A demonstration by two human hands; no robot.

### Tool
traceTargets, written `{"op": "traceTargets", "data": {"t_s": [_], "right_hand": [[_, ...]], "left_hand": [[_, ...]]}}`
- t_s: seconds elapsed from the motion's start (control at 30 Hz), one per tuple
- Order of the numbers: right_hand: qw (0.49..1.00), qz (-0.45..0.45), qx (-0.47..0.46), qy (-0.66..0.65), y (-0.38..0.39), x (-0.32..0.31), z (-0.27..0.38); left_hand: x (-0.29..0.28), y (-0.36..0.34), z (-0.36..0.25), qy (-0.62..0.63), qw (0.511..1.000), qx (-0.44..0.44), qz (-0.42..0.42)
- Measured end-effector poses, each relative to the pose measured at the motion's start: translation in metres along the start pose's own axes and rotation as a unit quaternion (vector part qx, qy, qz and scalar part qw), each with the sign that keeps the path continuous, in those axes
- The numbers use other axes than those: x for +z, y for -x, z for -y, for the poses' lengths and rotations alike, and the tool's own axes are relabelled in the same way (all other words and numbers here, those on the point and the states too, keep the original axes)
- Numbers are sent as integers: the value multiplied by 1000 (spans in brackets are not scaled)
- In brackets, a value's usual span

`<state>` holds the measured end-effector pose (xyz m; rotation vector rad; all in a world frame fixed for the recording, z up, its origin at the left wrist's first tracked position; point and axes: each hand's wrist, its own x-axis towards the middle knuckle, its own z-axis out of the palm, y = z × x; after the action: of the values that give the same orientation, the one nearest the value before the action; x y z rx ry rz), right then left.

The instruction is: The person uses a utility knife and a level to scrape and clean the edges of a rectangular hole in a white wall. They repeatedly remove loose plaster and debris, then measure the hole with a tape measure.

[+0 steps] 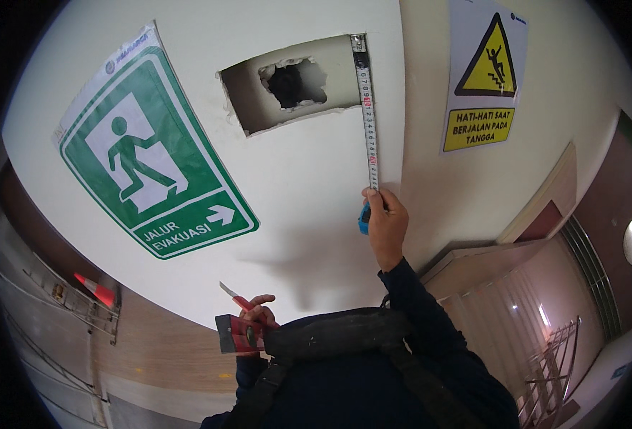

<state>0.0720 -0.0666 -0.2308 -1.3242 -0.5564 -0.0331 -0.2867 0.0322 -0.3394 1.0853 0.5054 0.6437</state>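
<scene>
My right hand is closed around a tape measure with a blue case, held against the white wall. Its extended blade runs up along the right edge of a rectangular recess, reaching the top corner. At lower left, away from the wall surface, my left hand grips a red-handled knife with its narrow blade pointing up and left. A red, dark-edged flat rectangular thing is at the same hand; its kind is unclear. Inside the recess is a ragged dark hole.
A green evacuation sign hangs left of the recess, and a yellow warning sign is around the wall's corner. Stair railings stand at lower right. An orange cone and a metal frame are at far left.
</scene>
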Motion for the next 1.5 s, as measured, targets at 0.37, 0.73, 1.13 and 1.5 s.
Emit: {"op": "traceTargets", "data": {"t_s": [0.37,0.73,1.13,1.5], "right_hand": [[991,129,-43,4,33,10,-11],[964,246,-13,-102,68,79,1],[971,227,2,-74,75,94,25],[977,198,-16,-81,76,101,22]], "left_hand": [[-6,7,9,-16,999,24,-35],[-17,24,14,-12,997,47,-65],[-39,41,33,-29,990,74,-116],[-40,34,26,12,991,74,-108]]}}
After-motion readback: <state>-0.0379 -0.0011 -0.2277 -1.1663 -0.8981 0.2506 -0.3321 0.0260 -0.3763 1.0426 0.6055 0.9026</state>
